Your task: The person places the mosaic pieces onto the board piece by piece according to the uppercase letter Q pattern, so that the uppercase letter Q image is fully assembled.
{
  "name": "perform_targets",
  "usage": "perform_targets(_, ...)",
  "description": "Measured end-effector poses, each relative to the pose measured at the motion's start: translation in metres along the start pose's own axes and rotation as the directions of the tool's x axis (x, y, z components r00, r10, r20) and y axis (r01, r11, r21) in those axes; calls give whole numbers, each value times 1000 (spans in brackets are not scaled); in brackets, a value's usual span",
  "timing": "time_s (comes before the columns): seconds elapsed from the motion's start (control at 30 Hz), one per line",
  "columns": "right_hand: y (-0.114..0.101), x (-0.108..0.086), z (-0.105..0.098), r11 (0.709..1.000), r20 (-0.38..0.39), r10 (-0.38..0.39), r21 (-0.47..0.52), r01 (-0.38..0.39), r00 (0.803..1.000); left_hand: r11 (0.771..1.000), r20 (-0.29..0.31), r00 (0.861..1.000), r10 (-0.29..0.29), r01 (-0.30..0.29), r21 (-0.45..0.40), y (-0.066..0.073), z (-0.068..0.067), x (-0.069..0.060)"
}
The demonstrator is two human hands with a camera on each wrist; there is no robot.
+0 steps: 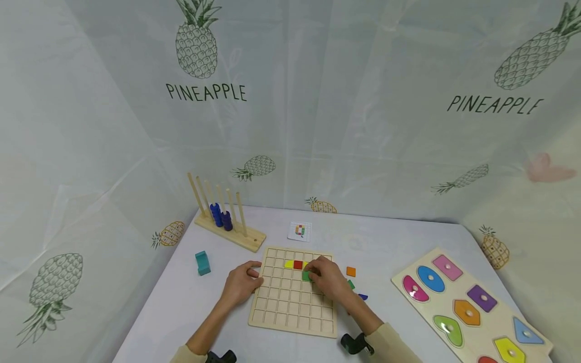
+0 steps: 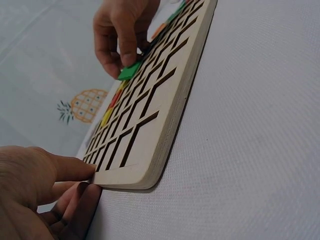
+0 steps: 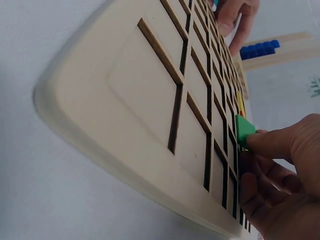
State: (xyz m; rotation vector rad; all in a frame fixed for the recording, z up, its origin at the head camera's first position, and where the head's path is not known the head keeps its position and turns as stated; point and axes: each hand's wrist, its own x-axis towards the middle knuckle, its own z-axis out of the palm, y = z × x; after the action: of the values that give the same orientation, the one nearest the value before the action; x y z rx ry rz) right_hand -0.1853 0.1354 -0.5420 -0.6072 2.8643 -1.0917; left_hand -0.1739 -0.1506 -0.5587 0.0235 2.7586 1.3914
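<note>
A wooden grid board (image 1: 290,322) lies on the table, with yellow and red tiles (image 1: 297,264) set in a row near its far side. My left hand (image 1: 240,285) holds the board's left edge; in the left wrist view its fingertips (image 2: 82,170) touch the rim. Over the board's right half, my right hand (image 1: 329,280) pinches a green square tile (image 3: 244,131) between thumb and fingers. That tile is tilted against the grid in the right wrist view, and whether it sits in a cell cannot be told. A small pattern card (image 1: 299,231) lies beyond the board.
Loose orange (image 1: 351,271), green (image 1: 351,285) and blue (image 1: 363,297) pieces lie right of the board. A peg stand (image 1: 231,234) with blue pieces is at back left, near a teal block (image 1: 202,263). A shape puzzle board (image 1: 436,312) lies at right.
</note>
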Motion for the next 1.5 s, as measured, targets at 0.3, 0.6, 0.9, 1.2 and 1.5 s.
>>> perform_targets(0.3,2,0,3,999,0,20,-28,-20,1000,1000,-9,1000,-2,2,14,1,0,0)
perform_targets(0.6,2,1,4,999,1,12,-43,-12,1000,1000,-16,1000,-5,5,20,1,0,-1)
perform_targets(0.9,1,0,3,999,9,11,-33,-11,1000,1000,-9,1000,-11,11,4,2,1,-1)
perform_targets(1.2,2,1,4,999,25,34,-32,-33,999,1000,-8,1000,-21,21,10,2,0,-1)
perform_targets(1.5,1,0,5,998,15,39,-45,-38,999,1000,-12,1000,-12,12,9,0,1,0)
